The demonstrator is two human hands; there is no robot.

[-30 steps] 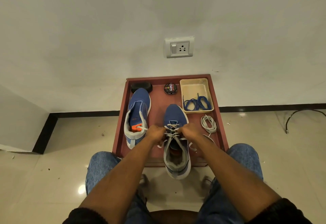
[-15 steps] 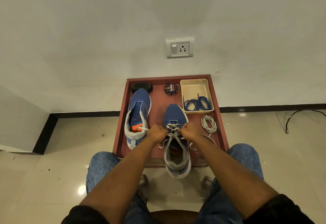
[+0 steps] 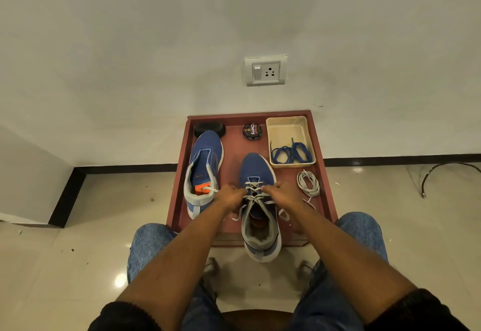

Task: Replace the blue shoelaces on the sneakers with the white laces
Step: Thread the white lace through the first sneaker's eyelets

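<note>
My left hand (image 3: 230,196) and right hand (image 3: 282,191) each pinch the white lace (image 3: 256,192) on the shoe (image 3: 257,200) near the tray (image 3: 291,127). It looks soft and floppy, so I hold near the holes.

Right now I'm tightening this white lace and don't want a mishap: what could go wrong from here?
1. The laced sneaker has its heel past the red table's front edge; a hard pull from the left hand and right hand might drag it off.
2. The coiled white lace lies beside your right wrist and could get swept off.
</note>
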